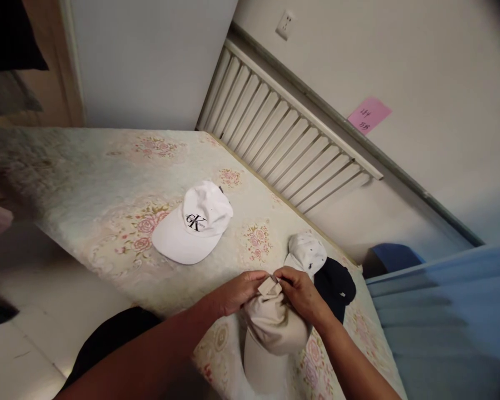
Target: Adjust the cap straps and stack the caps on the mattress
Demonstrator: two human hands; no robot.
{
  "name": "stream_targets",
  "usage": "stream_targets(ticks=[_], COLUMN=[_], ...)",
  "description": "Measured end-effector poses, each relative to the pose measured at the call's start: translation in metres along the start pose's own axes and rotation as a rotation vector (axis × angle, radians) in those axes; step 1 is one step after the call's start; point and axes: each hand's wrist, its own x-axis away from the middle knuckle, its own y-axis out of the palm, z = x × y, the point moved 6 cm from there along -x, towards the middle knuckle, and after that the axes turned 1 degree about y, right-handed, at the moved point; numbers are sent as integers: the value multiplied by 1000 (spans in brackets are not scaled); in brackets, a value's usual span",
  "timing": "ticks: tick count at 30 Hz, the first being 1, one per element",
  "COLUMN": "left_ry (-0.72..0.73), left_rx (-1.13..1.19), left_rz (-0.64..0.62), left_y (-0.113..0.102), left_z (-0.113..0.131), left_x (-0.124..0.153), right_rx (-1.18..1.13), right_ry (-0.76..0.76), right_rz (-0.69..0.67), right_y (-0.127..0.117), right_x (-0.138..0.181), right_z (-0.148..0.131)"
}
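Note:
A beige cap [273,333] lies on the floral bedspread [108,183] near the front edge. My left hand [239,290] and my right hand [298,291] both pinch the strap at the back of that cap, fingers closed on it. A white cap with a black logo [195,222] rests further back on the bed. Beyond my right hand sit a white cap with small dots [306,253] and a dark navy cap [335,286], the white one overlapping the navy one.
A white slatted radiator cover [283,128] runs along the wall behind the bed. A pink sticky note [369,115] is on the wall, a socket [285,24] above. A blue object [394,256] stands at right. Pale floor tiles [33,322] lie to the left.

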Motion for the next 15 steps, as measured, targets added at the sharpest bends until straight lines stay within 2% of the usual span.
stream_targets(ticks=[2,5,7,10,12,15], left_ry=[-3,19,42,93,98,74], left_rx=[53,80,95,159,206,238], left_rz=[-9,-12,32,180,314,539], left_y=[2,1,-5,-22,-37,-60], left_z=[0,1,1,-2,-7,-18], left_x=[1,2,0,-6,-9,-11], right_rx=[-66,-320,-428,-477,-463,-435], right_ry=[111,341,397,418,473,619], right_rz=[142,403,515,672,734,651], right_y=[-6,-22,-34,-54,-55,-26], right_x=[-3,-4,-3,9,27,61], right_z=[13,44,62,90,110,140])
